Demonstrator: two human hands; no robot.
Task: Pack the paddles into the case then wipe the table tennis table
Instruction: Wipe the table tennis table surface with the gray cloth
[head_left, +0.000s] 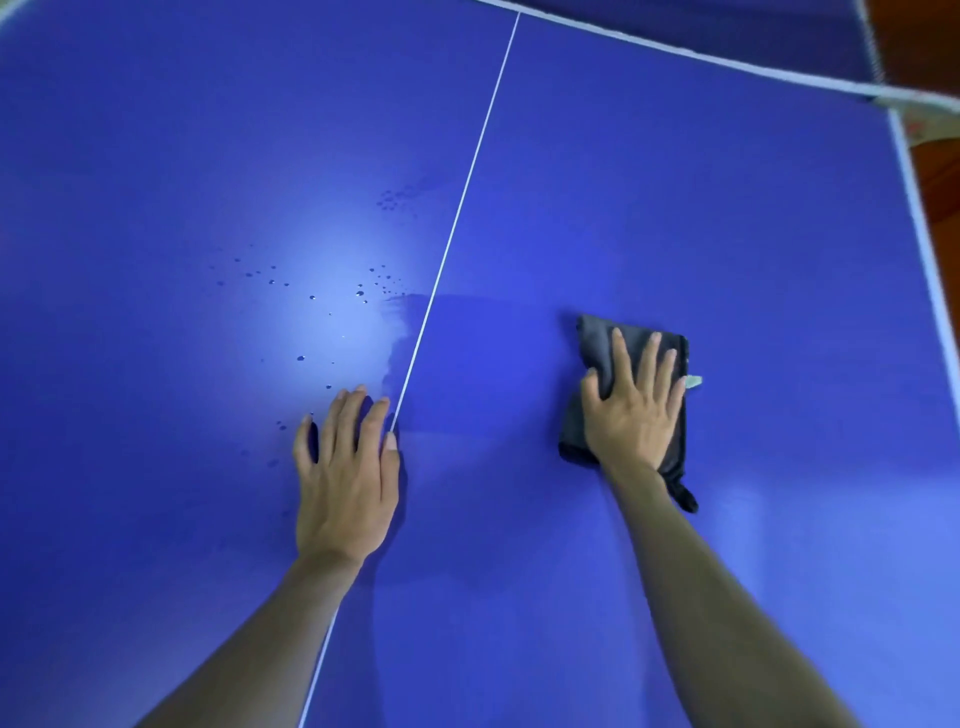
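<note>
Blue table tennis table (675, 182), white centre line (457, 218) running lengthwise. Water droplets (358, 293) left of that line, far side of left hand (345, 478), flat and empty. Folded dark cloth (597, 353) across the line, pressed under flat right hand (634, 415). Probably sweeps left next. No paddles or case visible.

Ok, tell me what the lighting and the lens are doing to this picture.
Head view: a bright glare patch washes out the blue table left of the centre line, making the water droplets glint. The wide lens bends the table's white edge. The far net is smeared. Left hand and right hand on the dark cloth look sharp.
</note>
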